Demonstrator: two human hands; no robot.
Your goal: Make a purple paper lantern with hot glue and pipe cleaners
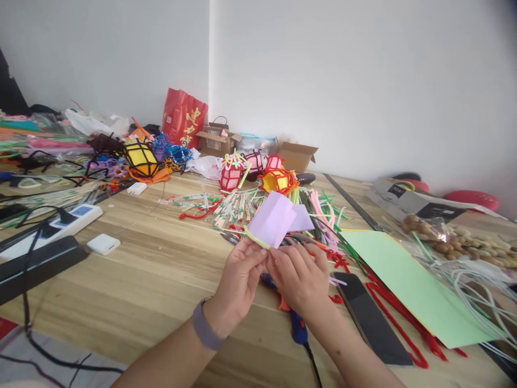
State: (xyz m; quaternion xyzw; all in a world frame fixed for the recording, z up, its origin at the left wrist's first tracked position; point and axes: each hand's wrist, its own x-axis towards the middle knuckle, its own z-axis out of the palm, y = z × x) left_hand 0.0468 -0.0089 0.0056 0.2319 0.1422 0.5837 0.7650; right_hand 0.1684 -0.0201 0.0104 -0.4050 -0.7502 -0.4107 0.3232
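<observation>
One wooden worktop (pixel 153 269) carries everything, its largest item near the hands being one pale green sheet (pixel 416 285), with one black phone (pixel 371 318) near it. The left hand (pixel 241 277) and right hand (pixel 301 272) come together in front, each grip pinched: the left on the lower edge of one purple sheet (pixel 270 218), the right at that edge's right-hand end. Five lantern-shaped pieces (pixel 141 154), by my count, sit towards the back, and look finished or nearly so. The purple sheet, held above the worktop, seems at an early stage. Behind it shows one purple flap (pixel 302 218), perhaps separate; I cannot tell. One yellow-green strip (pixel 256 238) lines its lower edge; its other visible edges are bare.
</observation>
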